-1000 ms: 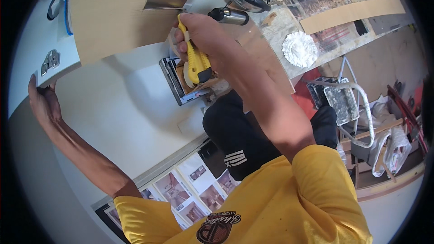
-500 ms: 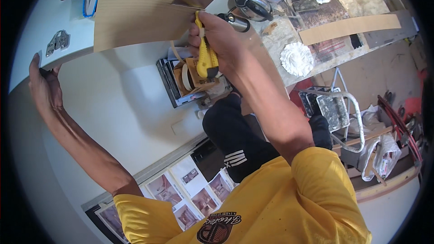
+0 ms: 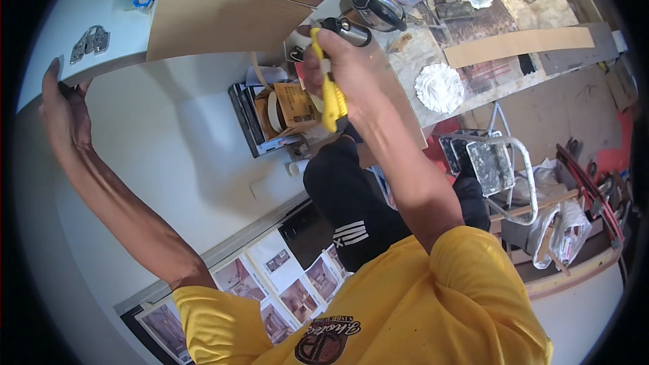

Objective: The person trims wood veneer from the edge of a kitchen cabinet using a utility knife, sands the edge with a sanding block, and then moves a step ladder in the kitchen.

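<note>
My right hand (image 3: 346,71) is closed round a yellow utility knife (image 3: 330,101), its dark end pointing down toward my knee. The knife is just right of a wood-coloured board (image 3: 216,10), apart from its lower right corner. At the far left, my left hand (image 3: 67,111) grips the lower edge of a white panel (image 3: 125,34), thumb on top and fingers underneath. A small dark thing shows between that thumb and the fingers; I cannot make out what it is. A metal hinge (image 3: 91,42) lies on the white panel near this hand.
Right of the knife, a worktable (image 3: 405,74) bears a kettle (image 3: 378,8), a crumpled white wad (image 3: 439,88) and a curved wooden strip (image 3: 520,46). Below it stands a metal step stool (image 3: 497,165). An open cardboard box (image 3: 297,105) stands beneath the board, near my knee.
My right hand has drawn the knife right and slightly down, away from the board's corner. My left hand keeps its grip on the panel, and the view has shifted a little.
</note>
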### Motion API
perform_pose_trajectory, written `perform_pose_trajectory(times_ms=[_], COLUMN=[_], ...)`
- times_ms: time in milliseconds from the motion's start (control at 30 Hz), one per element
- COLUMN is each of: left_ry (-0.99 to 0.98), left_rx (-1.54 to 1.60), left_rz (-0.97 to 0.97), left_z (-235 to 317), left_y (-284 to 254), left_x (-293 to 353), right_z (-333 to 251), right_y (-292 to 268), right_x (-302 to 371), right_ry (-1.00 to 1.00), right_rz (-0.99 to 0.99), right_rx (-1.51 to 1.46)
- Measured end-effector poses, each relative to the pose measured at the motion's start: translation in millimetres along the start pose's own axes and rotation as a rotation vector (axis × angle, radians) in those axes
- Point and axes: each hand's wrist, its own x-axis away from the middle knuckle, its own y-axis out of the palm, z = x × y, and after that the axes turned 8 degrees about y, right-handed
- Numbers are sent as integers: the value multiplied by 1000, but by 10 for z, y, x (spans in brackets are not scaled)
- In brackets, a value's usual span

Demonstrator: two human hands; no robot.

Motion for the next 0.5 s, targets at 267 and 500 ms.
perform_pose_trajectory(times_ms=[267, 500], left_ry=[-22, -45], left_rx=[-5, 27], left_rz=[-54, -50], left_z=[-97, -105], left_y=[-135, -94], left_x=[-149, -150], right_z=[119, 92], right_y=[-46, 7], right_x=[-49, -112], right_ry=[-134, -142], right_rz=[-25, -39], right_rx=[56, 3])
